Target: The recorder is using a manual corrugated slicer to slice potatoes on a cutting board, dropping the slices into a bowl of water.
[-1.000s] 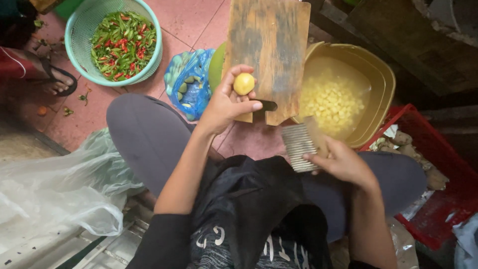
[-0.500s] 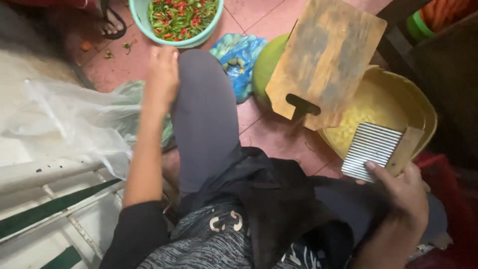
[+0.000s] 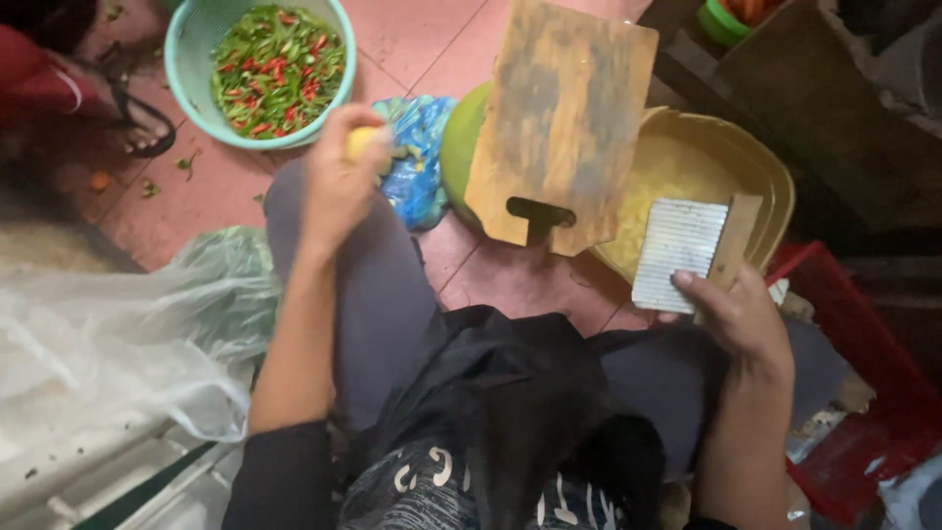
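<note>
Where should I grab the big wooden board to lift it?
Probably by the dark slot cut into the board's near edge, coming from the side nearest the person. That end hangs free over the floor, while the far end rests across the yellow bowl.

The yellow object [image 3: 359,143] in the left hand [image 3: 339,191] is largely hidden by the fingers and smeared by motion blur, so its kind cannot be told. The teal basin [image 3: 182,74] of chopped chillies is cut off by the top edge. The handle of the ridged cutter [image 3: 679,253] is covered by the right hand [image 3: 741,319]. The red crate [image 3: 883,412] is cut off at the right edge.
</note>
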